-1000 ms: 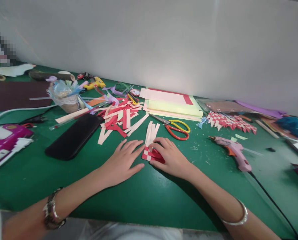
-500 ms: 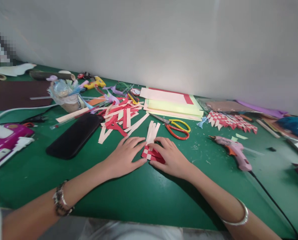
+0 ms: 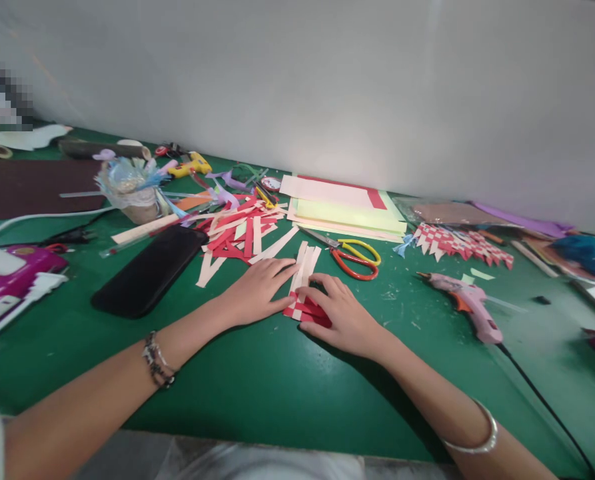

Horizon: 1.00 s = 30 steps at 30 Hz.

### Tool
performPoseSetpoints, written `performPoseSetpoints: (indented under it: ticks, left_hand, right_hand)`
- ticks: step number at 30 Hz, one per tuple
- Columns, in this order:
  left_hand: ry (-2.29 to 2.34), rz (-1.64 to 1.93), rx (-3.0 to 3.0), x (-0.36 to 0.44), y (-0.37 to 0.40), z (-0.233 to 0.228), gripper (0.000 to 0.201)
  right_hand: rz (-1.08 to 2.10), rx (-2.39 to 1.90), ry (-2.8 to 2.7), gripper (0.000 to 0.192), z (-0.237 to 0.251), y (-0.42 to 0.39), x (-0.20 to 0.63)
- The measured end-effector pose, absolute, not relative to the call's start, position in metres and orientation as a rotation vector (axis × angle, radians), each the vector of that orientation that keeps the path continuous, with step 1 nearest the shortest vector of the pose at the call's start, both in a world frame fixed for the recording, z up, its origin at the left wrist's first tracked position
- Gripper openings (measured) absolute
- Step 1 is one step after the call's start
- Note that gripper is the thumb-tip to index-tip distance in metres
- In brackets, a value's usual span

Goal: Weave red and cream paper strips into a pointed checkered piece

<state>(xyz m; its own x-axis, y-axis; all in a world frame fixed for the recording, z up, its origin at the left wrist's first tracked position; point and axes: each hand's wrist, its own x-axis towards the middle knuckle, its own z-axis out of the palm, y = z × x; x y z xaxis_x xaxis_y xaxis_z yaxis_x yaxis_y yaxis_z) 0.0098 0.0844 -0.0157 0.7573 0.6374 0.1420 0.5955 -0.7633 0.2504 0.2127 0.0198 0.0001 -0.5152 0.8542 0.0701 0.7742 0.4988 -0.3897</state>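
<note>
A small red-and-cream weave of paper strips (image 3: 294, 309) lies flat on the green table (image 3: 257, 393). Its cream strips (image 3: 305, 261) fan out away from me. My right hand (image 3: 347, 315) grips the weave's right side, thumb low and fingers bent over the red strips, hiding part of them. On the other side, my left hand (image 3: 254, 293) is open with fingers stretched; its thumb tip reaches the weave's left edge and its fingertips lie beside the cream strips. Just beyond are scissors (image 3: 350, 257) with red and yellow handles.
Loose red and cream strips (image 3: 247, 230) are heaped beyond my left hand, near a black phone (image 3: 150, 273). Paper sheets (image 3: 347, 210) lie at the back. To the right are a pink glue gun (image 3: 470, 303) with its cord and a finished checkered weave (image 3: 460, 243).
My left hand has shifted slightly forward, its fingertips now higher along the cream strips and its thumb lifted from below the weave to its edge. My right hand has hardly moved.
</note>
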Motion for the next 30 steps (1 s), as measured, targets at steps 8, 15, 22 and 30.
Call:
performPoseSetpoints:
  ticks: [8, 15, 22, 30]
  left_hand:
    - [0.996, 0.308, 2.781, 0.012, 0.082, -0.016, 0.043]
    - [1.028, 0.281, 2.76, 0.012, 0.078, -0.017, 0.041]
    - [1.039, 0.277, 2.761, 0.01, 0.078, -0.019, 0.042]
    - [1.025, 0.338, 2.706, 0.011, 0.077, -0.016, 0.033]
  right_hand:
    - [0.434, -1.391, -2.348, 0.026, 0.002, 0.036, 0.212]
    - [0.304, -1.604, -2.214, 0.044, -0.007, 0.097, 0.206]
    - [0.368, -1.604, -2.247, 0.005, -0.001, 0.124, 0.206]
    - [0.348, -1.417, -2.31, 0.003, 0.024, 0.114, 0.208]
